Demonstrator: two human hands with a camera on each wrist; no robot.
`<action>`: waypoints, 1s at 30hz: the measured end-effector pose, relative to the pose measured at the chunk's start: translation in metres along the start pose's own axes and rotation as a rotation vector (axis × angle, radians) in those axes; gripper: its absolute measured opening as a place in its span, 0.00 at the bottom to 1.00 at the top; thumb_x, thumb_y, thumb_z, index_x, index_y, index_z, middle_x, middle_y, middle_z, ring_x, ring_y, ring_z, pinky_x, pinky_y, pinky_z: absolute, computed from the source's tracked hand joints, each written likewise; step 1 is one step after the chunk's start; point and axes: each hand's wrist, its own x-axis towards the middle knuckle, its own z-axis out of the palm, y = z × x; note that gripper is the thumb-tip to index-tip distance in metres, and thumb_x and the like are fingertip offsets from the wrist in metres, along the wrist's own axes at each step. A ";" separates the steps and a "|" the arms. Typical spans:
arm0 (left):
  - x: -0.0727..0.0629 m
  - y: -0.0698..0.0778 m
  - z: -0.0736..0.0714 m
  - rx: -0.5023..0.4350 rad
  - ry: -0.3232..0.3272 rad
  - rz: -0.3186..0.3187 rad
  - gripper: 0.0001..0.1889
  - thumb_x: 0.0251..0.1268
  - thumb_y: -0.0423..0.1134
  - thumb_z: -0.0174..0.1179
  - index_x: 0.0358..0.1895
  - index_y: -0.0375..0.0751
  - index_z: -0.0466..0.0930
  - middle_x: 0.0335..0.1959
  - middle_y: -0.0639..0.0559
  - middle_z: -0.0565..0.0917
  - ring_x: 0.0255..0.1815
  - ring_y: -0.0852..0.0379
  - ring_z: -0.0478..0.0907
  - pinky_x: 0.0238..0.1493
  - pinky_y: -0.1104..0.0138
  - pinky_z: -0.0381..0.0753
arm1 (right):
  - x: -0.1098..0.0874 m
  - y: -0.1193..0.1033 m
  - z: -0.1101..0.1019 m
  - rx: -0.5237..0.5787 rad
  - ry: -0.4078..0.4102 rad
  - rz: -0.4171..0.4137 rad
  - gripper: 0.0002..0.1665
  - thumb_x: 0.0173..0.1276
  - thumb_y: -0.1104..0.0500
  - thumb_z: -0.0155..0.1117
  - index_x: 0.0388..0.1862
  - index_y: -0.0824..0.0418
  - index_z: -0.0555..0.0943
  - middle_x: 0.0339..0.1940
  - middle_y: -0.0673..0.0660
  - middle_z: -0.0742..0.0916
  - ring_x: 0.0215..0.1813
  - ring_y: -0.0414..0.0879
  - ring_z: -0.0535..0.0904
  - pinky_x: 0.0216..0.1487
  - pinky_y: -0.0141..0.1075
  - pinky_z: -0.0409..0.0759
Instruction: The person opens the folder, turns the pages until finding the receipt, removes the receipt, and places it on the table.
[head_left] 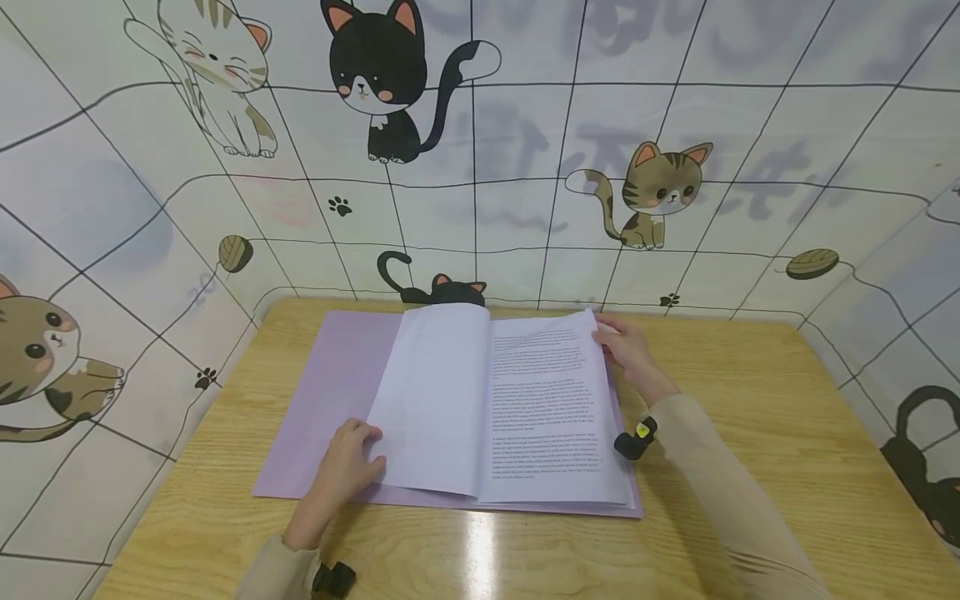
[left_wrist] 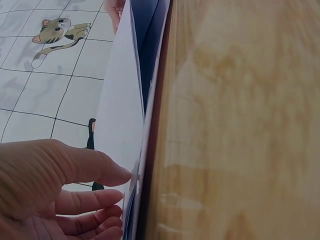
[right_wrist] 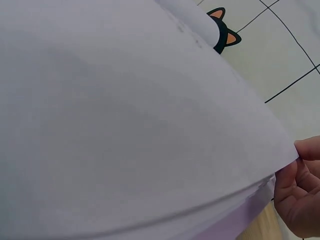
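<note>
On the table lies an open purple folder [head_left: 330,367] holding white sheets. The left-hand page [head_left: 442,392] is blank on its visible side, and the right-hand page [head_left: 543,408] carries printed text. My right hand [head_left: 630,354] pinches the upper right corner of the right-hand page between thumb and fingers, and the right wrist view shows this corner [right_wrist: 285,155] lifted above the sheets beneath. My left hand [head_left: 348,462] rests at the lower left edge of the left-hand page. Its thumb [left_wrist: 107,170] touches the paper and its fingers are loosely extended.
The folder lies on a wooden table [head_left: 750,400]. Behind and beside it stands a white wall covering [head_left: 517,150] with drawn cats and grid lines. Each wrist wears a small black camera, such as the one on the right [head_left: 633,442].
</note>
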 end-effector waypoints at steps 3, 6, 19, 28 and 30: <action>0.000 0.000 0.000 -0.003 0.001 0.000 0.14 0.42 0.26 0.66 0.37 0.26 0.80 0.40 0.37 0.76 0.44 0.39 0.73 0.48 0.49 0.74 | 0.000 0.002 -0.001 0.008 -0.009 -0.002 0.28 0.69 0.59 0.54 0.69 0.54 0.67 0.46 0.52 0.78 0.34 0.38 0.73 0.38 0.31 0.70; 0.000 0.000 -0.001 -0.003 0.000 -0.002 0.14 0.42 0.26 0.66 0.37 0.25 0.80 0.40 0.37 0.76 0.44 0.39 0.73 0.48 0.49 0.74 | 0.001 0.003 -0.001 0.014 -0.011 -0.011 0.27 0.69 0.60 0.54 0.67 0.55 0.69 0.42 0.50 0.79 0.33 0.38 0.73 0.38 0.30 0.70; 0.002 -0.004 0.003 0.001 0.011 0.005 0.14 0.41 0.25 0.66 0.37 0.26 0.80 0.39 0.38 0.76 0.43 0.40 0.74 0.46 0.49 0.75 | -0.010 -0.001 -0.003 0.094 -0.095 -0.028 0.28 0.68 0.62 0.55 0.66 0.70 0.65 0.40 0.47 0.79 0.36 0.36 0.75 0.42 0.29 0.74; 0.002 -0.004 0.003 -0.007 0.014 0.009 0.14 0.41 0.25 0.66 0.37 0.26 0.80 0.39 0.38 0.76 0.43 0.40 0.74 0.46 0.49 0.75 | -0.030 -0.009 -0.011 0.074 -0.266 -0.064 0.31 0.68 0.63 0.54 0.67 0.73 0.61 0.36 0.45 0.82 0.37 0.37 0.79 0.41 0.29 0.76; 0.002 -0.005 0.004 -0.005 0.017 0.014 0.14 0.41 0.25 0.66 0.37 0.26 0.80 0.38 0.38 0.76 0.43 0.40 0.74 0.46 0.49 0.75 | -0.035 -0.011 -0.011 0.059 -0.290 -0.075 0.31 0.69 0.62 0.54 0.67 0.73 0.61 0.38 0.46 0.82 0.39 0.37 0.79 0.42 0.30 0.76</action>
